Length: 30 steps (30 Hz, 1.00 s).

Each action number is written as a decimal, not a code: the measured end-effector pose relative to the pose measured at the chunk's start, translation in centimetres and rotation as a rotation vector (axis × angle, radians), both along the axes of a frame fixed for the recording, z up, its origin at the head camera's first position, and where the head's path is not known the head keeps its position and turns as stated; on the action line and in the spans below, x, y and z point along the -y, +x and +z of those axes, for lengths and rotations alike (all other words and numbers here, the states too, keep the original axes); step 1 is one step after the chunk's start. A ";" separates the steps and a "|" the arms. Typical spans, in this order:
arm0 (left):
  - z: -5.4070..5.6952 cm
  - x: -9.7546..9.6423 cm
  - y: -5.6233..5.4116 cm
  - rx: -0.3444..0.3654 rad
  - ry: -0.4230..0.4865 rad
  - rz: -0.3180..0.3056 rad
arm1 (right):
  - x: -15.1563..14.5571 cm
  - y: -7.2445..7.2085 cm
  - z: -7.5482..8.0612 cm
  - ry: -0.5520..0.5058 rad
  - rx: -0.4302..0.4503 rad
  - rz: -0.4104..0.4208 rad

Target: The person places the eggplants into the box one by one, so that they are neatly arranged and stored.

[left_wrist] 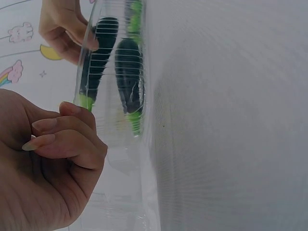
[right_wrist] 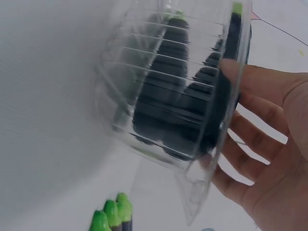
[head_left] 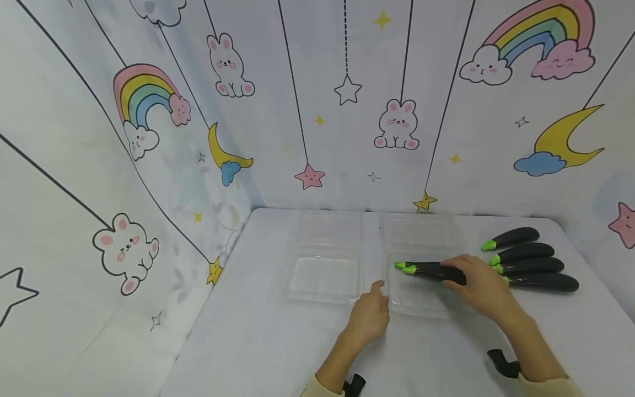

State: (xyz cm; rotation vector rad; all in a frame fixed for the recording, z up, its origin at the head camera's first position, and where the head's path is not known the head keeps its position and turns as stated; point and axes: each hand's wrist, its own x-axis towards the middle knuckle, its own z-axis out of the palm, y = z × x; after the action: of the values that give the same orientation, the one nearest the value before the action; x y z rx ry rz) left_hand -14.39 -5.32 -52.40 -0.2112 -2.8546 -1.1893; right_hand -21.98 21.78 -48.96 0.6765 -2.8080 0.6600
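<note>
My right hand [head_left: 478,284] grips a dark eggplant [head_left: 452,272] with a bright green stem end, over the right clear plastic container [head_left: 416,306]. A second green tip shows beside it in the head view, and another eggplant [left_wrist: 128,72] appears lower inside the container in the left wrist view. Through the ribbed wall, the right wrist view shows dark eggplant bodies [right_wrist: 161,82], partly blurred by reflections. At the container's left edge is my left hand [head_left: 369,317], its fingers loosely curled and holding nothing visible. Whether its fingertip touches the rim I cannot tell.
Several more eggplants [head_left: 531,266] lie in a row at the table's right, green ends leftward. Another clear container [head_left: 324,300] with its raised lid [head_left: 329,229] stands to the left. Behind the white table [head_left: 248,342] hangs a patterned cloth [head_left: 278,110].
</note>
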 end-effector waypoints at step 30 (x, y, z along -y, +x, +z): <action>0.2 -0.1 0.1 0.031 0.048 -0.025 | 0.5 -0.2 -3.8 0.064 -0.069 0.029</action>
State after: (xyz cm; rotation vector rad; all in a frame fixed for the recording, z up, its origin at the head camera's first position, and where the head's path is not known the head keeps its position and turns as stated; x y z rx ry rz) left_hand -14.25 -5.21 -52.24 -0.2291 -2.8540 -1.2753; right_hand -22.14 21.31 -52.77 0.7387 -2.7705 0.5434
